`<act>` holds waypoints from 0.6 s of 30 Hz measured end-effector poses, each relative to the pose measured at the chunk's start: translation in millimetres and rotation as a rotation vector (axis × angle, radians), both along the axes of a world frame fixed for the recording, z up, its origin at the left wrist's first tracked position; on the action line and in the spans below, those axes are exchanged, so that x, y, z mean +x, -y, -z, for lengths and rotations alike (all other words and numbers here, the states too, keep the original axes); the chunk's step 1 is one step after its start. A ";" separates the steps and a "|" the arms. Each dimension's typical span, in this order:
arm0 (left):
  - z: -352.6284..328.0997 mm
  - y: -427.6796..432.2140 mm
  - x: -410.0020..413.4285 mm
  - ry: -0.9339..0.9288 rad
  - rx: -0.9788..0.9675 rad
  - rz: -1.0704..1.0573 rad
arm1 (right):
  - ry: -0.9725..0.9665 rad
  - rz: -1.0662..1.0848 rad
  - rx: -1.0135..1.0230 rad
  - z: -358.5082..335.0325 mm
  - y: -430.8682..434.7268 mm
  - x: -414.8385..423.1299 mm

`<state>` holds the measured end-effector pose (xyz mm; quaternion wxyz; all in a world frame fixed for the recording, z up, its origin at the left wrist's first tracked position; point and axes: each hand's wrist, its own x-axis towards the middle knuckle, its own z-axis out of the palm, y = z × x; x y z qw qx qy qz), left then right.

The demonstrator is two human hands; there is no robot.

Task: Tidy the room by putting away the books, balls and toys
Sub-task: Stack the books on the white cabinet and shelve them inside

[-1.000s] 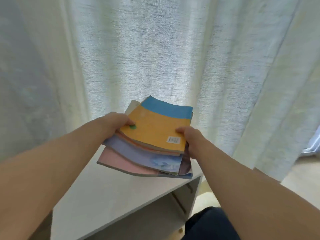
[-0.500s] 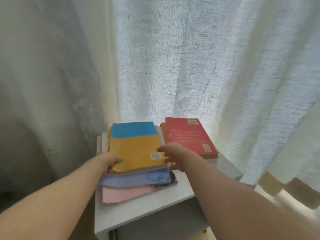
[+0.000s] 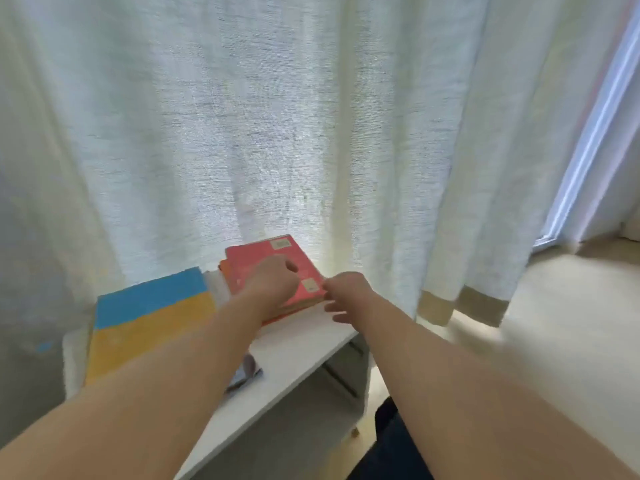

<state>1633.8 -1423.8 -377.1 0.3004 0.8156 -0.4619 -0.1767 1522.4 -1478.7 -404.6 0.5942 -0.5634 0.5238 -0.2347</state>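
A head-worn camera (wide-angle) looks forward and down, near a white shelf (image 3: 304, 344) by curtains (image 3: 277, 133).

- Two book stacks: yellow-and-blue-topped stack (image 3: 149, 327), red-topped stack (image 3: 249, 261)
- Two hands: left hand (image 3: 273, 282), right hand (image 3: 346, 292)
- One white shelf unit (image 3: 298, 344)
- One pale curtain (image 3: 277, 133)

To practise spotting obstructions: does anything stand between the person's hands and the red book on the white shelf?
Nothing visible does. The left hand is over the cover of the red book, and the right hand is at its right corner. The yellow and blue book lies apart, to the left.
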 end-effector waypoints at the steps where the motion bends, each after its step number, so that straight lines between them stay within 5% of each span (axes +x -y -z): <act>1: -3.1 12.1 -23.4 -0.078 -0.027 0.075 | 0.013 0.076 0.000 -1.0 6.0 -22.0; 8: 4.0 60.8 -209.4 -0.362 0.089 0.535 | 0.081 0.629 -0.020 11.1 0.6 -213.7; 18: 82.6 -14.4 -488.2 -0.379 0.511 1.116 | 0.095 1.456 0.216 84.5 -151.6 -461.1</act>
